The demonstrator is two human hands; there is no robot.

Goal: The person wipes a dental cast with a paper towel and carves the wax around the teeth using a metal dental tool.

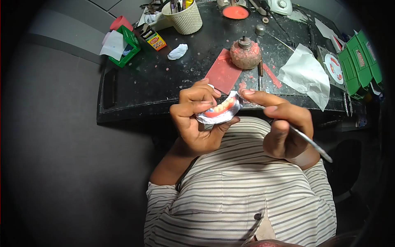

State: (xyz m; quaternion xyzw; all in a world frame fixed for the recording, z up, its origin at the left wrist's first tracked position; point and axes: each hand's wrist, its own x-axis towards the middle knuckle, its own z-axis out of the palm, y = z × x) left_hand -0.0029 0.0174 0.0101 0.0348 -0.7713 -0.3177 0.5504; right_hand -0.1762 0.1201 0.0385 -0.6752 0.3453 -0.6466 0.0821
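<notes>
In the head view, the left hand (192,123) is pinching the cast (222,110) by the near edge of the table (144,84). The right hand (295,117) is pinching a tool (310,143), its front end perhaps pointing towards the cast.

- Left of centre, the bench (142,84) offers a wide lane between its front edge and the lump (177,52).
- Upper centre, a hand could pass between the lump and the jar (245,55); the jar stands before the bowl (235,12).
- Upper left, the pot (188,22), carton (155,40) and crate (128,48) hem in the lane.
- Right of centre, the knife (260,74) and paper (306,74) crowd the way.
- Mid-frame, the left hand (195,119) with its model (222,110) and the right hand (292,144) leave a narrow gap.
</notes>
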